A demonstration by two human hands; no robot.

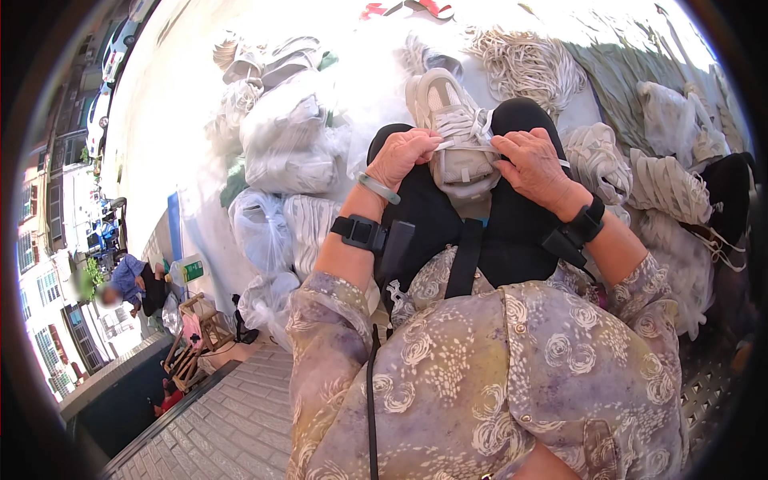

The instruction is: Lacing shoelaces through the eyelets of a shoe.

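Observation:
A pale beige-white sneaker (pixel 466 178) rests between my black-clad knees, its toe pointing away from me. A white shoelace (pixel 466 146) runs across its upper part and is drawn out to both sides. My left hand (pixel 406 154) is closed, pinching the lace at the shoe's left side. Over on the right, my right hand (pixel 531 164) is also closed on the lace, thumb and fingers pressed together near the shoe's opening. A second sole edge shows just left of the toe; the rest of that shoe is hidden.
A large heap of loose white laces (pixel 524 70) lies beyond my right knee. Stacked shoes (pixel 672 186) sit to the right. Clear plastic bags of shoes (pixel 290 136) are piled at left. A wooden chair (pixel 190 340) and a person (pixel 132 280) are farther left.

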